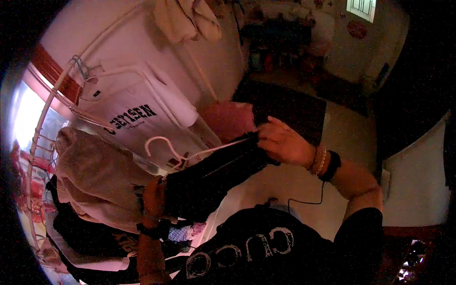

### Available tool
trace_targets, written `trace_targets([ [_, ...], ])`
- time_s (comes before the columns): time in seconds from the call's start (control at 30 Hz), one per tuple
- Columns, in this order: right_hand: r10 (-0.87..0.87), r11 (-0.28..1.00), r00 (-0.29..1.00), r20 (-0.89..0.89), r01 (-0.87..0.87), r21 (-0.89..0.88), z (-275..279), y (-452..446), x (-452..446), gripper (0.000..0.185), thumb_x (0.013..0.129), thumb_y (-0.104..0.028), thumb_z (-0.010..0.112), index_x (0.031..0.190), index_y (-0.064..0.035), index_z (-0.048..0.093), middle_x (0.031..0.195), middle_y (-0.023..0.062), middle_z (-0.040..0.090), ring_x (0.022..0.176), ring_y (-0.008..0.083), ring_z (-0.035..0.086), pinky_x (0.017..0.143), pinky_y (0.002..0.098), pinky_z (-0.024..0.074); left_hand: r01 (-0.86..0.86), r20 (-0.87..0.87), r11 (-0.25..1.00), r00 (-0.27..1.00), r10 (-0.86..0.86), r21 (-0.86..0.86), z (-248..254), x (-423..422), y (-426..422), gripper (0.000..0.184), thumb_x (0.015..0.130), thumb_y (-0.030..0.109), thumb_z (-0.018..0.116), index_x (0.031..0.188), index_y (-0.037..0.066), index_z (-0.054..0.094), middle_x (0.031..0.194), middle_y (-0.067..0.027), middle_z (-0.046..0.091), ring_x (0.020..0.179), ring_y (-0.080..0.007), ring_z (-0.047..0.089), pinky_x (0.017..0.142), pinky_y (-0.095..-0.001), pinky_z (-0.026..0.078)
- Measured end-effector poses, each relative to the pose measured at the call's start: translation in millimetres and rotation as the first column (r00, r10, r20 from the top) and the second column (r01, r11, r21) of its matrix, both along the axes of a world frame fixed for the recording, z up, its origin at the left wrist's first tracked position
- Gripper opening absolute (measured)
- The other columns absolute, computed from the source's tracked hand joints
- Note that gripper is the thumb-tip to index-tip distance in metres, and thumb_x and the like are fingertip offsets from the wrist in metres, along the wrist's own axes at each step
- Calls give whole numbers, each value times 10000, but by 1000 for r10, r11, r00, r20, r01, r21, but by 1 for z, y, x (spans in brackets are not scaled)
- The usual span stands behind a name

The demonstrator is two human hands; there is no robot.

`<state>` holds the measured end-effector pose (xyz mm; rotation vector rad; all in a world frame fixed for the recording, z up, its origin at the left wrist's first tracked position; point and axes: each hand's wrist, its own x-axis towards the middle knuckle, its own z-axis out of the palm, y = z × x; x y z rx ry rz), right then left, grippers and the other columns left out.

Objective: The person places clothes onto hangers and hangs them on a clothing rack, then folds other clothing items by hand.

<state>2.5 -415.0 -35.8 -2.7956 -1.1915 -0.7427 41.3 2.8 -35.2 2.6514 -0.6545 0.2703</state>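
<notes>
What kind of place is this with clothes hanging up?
Probably someone's home, maybe a hallway: there's a pale T-shirt hanging from a rail, a dark rug, and a door with a small window.

A pale, thin tubular clothes rail [48, 103] curves up on my left, with thin metal hanger hooks [79, 65] clustered over its upper stretch. Below them hangs a white short-sleeved T-shirt with black lettering [164, 97]. A thick, soft grey-brown garment [92, 173] hangs close in front of the shirt, though I can't see what holds it up. Farther off, a dark rectangular mat [304, 107] lies flat on the pale floor [343, 137].
</notes>
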Motion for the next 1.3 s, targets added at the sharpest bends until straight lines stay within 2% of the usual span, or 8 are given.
trace_targets([
  [0.07, -95, 881, 994, -48, 106, 461, -2, 9, 4, 344, 717, -109, 617, 1048, -61, 540, 968, 141, 561, 1051, 269, 495, 935, 400, 377, -45, 25, 976, 998, 51, -212, -12, 5, 10, 214, 836, 128, 540, 1009, 4, 559, 912, -170, 592, 812, -293, 578, 700, -358, 450],
  [0.17, -71, 731, 917, -392, 316, 605, -17, 3, 16, 369, 776, -134, 593, 1122, -49, 498, 971, 159, 562, 1008, 301, 510, 869, 368, 415, 63, 37, 982, 998, -57, -177, -6, 9, 19, 215, 847, 139, 536, 1010, 0, 553, 897, -167, 598, 778, -270, 582, 684, -347, 451],
  [0.4, 76, 857, 822, -564, 235, 458, -16, 26, 35, 284, 814, -142, 563, 1076, -42, 511, 941, 177, 564, 889, 321, 546, 776, 382, 443, -62, -119, 957, 992, 29, -283, 24, -2, 11, 203, 849, 153, 543, 993, 11, 559, 882, -153, 599, 774, -266, 577, 684, -353, 447],
  [0.6, 60, 905, 951, -305, 77, 418, 39, 62, 40, 189, 799, -98, 562, 975, -37, 528, 898, 174, 551, 828, 345, 536, 723, 385, 451, -120, -62, 964, 992, 108, -236, 41, -13, 12, 226, 839, 153, 552, 1021, 19, 533, 914, -170, 589, 825, -309, 563, 715, -342, 439],
  [0.67, 99, 876, 994, -35, -71, 478, 60, 67, 37, 157, 826, -149, 515, 950, -52, 526, 917, 166, 567, 853, 348, 545, 716, 417, 455, -85, -77, 956, 995, 66, -280, 23, -2, 19, 238, 843, 153, 541, 1037, 18, 517, 939, -178, 582, 820, -328, 557, 724, -350, 439],
  [0.8, -100, 886, 994, -38, 106, 451, 71, 45, 53, 148, 802, -119, 548, 924, -38, 531, 893, 148, 560, 838, 344, 532, 733, 396, 448, -166, -40, 914, 986, 163, -369, 21, 1, 31, 251, 848, 173, 537, 1037, 11, 513, 962, -176, 578, 834, -316, 562, 730, -358, 440],
  [1.23, -5, 970, 990, -141, 39, 241, 99, 68, 72, 197, 822, -211, 539, 932, -48, 531, 872, 163, 564, 800, 360, 543, 689, 409, 457, -212, 110, 924, 960, 258, -319, 35, 9, 38, 270, 831, 208, 564, 996, -5, 543, 798, -152, 601, 709, -263, 569, 665, -354, 448],
  [1.3, 35, 962, 950, -310, 52, 267, 106, 71, 68, 186, 815, -202, 551, 921, -49, 542, 851, 160, 573, 773, 349, 557, 673, 403, 463, -242, 118, 935, 953, 280, -261, 34, 10, 46, 272, 824, 201, 575, 1000, -2, 542, 834, -152, 599, 743, -257, 569, 664, -355, 447],
])
